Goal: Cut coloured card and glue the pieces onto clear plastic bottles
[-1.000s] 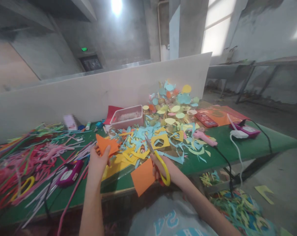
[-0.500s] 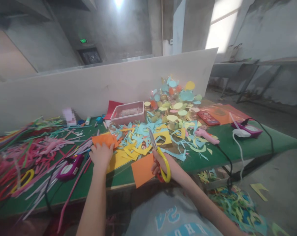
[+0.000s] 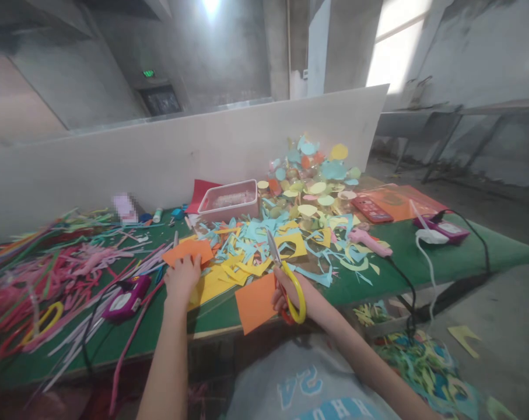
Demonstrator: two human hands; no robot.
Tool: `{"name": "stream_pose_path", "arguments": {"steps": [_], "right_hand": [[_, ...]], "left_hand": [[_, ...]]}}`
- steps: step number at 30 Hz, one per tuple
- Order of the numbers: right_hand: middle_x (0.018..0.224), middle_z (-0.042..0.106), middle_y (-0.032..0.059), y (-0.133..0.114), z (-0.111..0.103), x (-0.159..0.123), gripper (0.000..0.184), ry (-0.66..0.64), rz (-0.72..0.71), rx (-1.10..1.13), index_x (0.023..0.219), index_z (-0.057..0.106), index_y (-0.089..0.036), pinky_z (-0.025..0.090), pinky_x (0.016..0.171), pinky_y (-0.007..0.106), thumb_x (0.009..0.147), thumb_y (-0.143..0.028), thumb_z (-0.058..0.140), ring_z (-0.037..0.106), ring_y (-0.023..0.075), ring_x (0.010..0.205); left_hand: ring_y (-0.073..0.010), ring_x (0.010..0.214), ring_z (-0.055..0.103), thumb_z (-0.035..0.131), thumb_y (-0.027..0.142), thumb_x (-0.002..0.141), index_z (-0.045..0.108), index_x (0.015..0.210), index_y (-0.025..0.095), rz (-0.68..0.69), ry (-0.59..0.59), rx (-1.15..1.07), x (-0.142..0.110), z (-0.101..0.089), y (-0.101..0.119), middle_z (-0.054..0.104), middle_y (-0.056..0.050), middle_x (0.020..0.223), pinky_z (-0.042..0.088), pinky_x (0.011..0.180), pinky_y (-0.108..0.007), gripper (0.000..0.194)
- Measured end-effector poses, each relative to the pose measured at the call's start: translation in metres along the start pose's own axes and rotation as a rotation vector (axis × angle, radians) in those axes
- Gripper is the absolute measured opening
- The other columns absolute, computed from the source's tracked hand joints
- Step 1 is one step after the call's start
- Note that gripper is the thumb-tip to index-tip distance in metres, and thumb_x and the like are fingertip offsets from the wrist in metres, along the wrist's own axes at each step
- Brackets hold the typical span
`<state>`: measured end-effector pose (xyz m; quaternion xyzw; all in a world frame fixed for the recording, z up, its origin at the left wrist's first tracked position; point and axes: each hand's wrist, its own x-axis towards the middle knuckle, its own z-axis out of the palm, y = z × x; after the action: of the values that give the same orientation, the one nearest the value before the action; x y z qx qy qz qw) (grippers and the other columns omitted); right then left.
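Orange piece (image 3: pixel 188 251) laid flat | left hand (image 3: pixel 182 281) spread on it | right hand (image 3: pixel 289 291) pinching scissors (image 3: pixel 273 247), orange sheet (image 3: pixel 255 303)

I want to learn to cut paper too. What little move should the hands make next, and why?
Maybe the left hand should leave the orange piece it rests on and steady the orange sheet, because the right hand holds both that sheet and the scissors.
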<state>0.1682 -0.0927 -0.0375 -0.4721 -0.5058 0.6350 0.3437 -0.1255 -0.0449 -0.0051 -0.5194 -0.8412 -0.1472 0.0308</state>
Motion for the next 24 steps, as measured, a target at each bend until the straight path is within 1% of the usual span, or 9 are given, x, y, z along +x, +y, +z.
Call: {"name": "stream_pose_path", "arguments": {"steps": [3,6,8,12,14,16,18,20,24], "right_hand": [[0.050,0.060,0.0001,0.000,0.000,0.000,0.054,-0.005,0.008,0.007,0.078,0.042,-0.022,0.044,0.037,0.021,0.090,-0.074,0.033,0.060,0.0144,0.040],[0.050,0.060,-0.0001,0.000,-0.001,0.000,0.055,-0.008,0.004,0.000,0.077,0.042,-0.021,0.044,0.039,0.021,0.090,-0.074,0.034,0.060,0.0143,0.040],[0.049,0.059,-0.0007,0.000,0.000,0.001,0.055,-0.009,-0.005,-0.004,0.077,0.043,-0.021,0.045,0.040,0.021,0.090,-0.074,0.034,0.060,0.0141,0.041],[0.050,0.059,-0.0010,0.000,0.000,0.001,0.056,-0.001,-0.001,-0.007,0.078,0.043,-0.021,0.045,0.039,0.022,0.089,-0.075,0.035,0.060,0.0147,0.041],[0.050,0.059,-0.0011,-0.001,0.000,0.001,0.055,0.002,0.001,-0.007,0.078,0.043,-0.021,0.045,0.039,0.022,0.089,-0.075,0.035,0.060,0.0149,0.041],[0.049,0.059,-0.0015,0.000,0.000,0.001,0.054,-0.006,-0.003,-0.005,0.079,0.043,-0.021,0.043,0.039,0.021,0.090,-0.074,0.034,0.060,0.0145,0.040],[0.049,0.058,-0.0019,0.000,-0.001,0.000,0.054,-0.016,-0.013,0.001,0.080,0.043,-0.021,0.042,0.038,0.021,0.091,-0.073,0.034,0.059,0.0140,0.040],[0.049,0.058,-0.0018,-0.001,-0.001,-0.001,0.054,-0.022,-0.026,0.007,0.079,0.043,-0.021,0.042,0.039,0.020,0.091,-0.073,0.034,0.060,0.0138,0.040],[0.050,0.059,-0.0013,-0.003,-0.002,-0.003,0.054,-0.012,-0.022,0.001,0.076,0.043,-0.021,0.043,0.039,0.020,0.090,-0.073,0.035,0.060,0.0139,0.042]], "left_hand": [[-0.0475,0.122,0.046,0.041,0.048,0.089,0.048,0.133,0.005,-0.070,0.050,0.023,0.001,-0.005,0.001,0.048,-0.033,0.132,0.039,0.094,-0.058,0.062],[-0.0500,0.125,0.043,0.049,0.049,0.086,0.035,0.142,0.002,-0.154,0.115,0.023,0.006,-0.011,0.000,0.042,-0.038,0.134,0.038,0.094,-0.058,0.075],[-0.0519,0.125,0.043,0.054,0.051,0.084,0.028,0.145,0.001,-0.206,0.139,0.005,0.014,-0.013,-0.002,0.043,-0.040,0.133,0.038,0.094,-0.059,0.083],[-0.0531,0.125,0.045,0.063,0.046,0.078,0.029,0.143,0.000,-0.237,0.114,-0.065,0.032,-0.014,-0.010,0.047,-0.040,0.130,0.038,0.095,-0.058,0.086],[-0.0504,0.125,0.046,0.064,0.039,0.077,0.031,0.142,0.001,-0.222,0.100,-0.112,0.039,-0.014,-0.013,0.051,-0.036,0.130,0.038,0.097,-0.058,0.082],[-0.0449,0.123,0.052,0.061,0.031,0.077,0.032,0.141,0.003,-0.199,0.102,-0.165,0.044,-0.014,-0.015,0.058,-0.030,0.126,0.039,0.098,-0.055,0.075],[-0.0382,0.116,0.058,0.056,0.025,0.079,0.033,0.140,0.005,-0.174,0.117,-0.223,0.045,-0.016,-0.016,0.063,-0.025,0.119,0.043,0.096,-0.049,0.069],[-0.0336,0.111,0.062,0.052,0.021,0.080,0.034,0.139,0.005,-0.160,0.141,-0.275,0.045,-0.019,-0.018,0.063,-0.022,0.117,0.046,0.094,-0.043,0.063],[-0.0321,0.118,0.058,0.048,0.020,0.082,0.037,0.136,0.006,-0.154,0.188,-0.348,0.044,-0.025,-0.023,0.059,-0.022,0.125,0.044,0.099,-0.042,0.057]]}}
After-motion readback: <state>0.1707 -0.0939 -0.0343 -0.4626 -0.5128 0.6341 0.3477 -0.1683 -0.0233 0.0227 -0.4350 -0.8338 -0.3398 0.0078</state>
